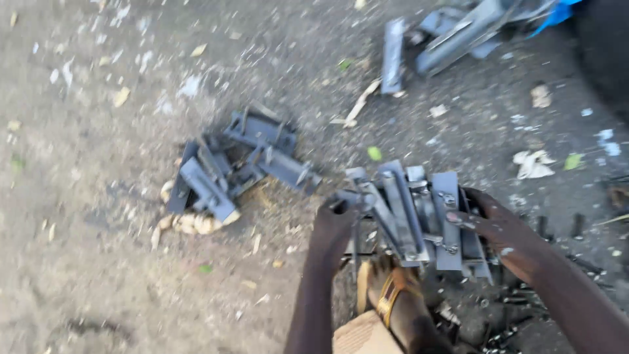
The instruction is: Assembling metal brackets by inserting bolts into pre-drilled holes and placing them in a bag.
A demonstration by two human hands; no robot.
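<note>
Item: bundle of grey steel brackets (413,216), bolted, lifted clear of the ground (85,216).
Hold: left hand (334,226) closed round the bundle's left end; right hand (495,226) clamped on its right side, fingers (462,219) over a flat bar.
Handling: judged heavy, rigid, sharp-edged, loosely stacked, so liable to shift; best gripped at both ends.
Nearby: second bracket heap (239,164) left of the hands; more brackets (452,33) beyond; sandal (390,292) just beneath.
Packages, labels, signs: tan cardboard (360,335) below the hands; printing not discernible.
</note>
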